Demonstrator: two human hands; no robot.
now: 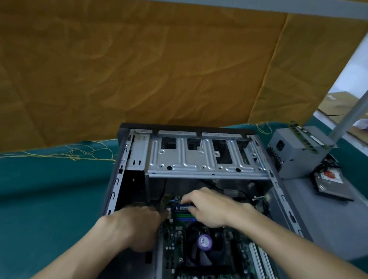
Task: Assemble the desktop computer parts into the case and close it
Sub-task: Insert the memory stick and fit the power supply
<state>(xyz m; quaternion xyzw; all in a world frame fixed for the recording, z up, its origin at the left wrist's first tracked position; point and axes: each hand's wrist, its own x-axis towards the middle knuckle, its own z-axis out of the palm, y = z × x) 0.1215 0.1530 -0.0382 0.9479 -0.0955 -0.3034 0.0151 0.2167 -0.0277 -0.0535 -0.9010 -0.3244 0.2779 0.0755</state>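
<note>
Two hands inside open case [117,177]: right hand [210,206] pinches memory stick [183,208]; left hand [139,225] grip hidden, cannot tell

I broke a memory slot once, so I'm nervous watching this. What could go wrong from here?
1. The right hand pinches the blue memory stick over the slots; pressed in tilted, it may not seat.
2. The left hand covers the slots' near end, so a closed latch could go unnoticed.
3. Loose cables hang just behind the right hand and may snag.
</note>
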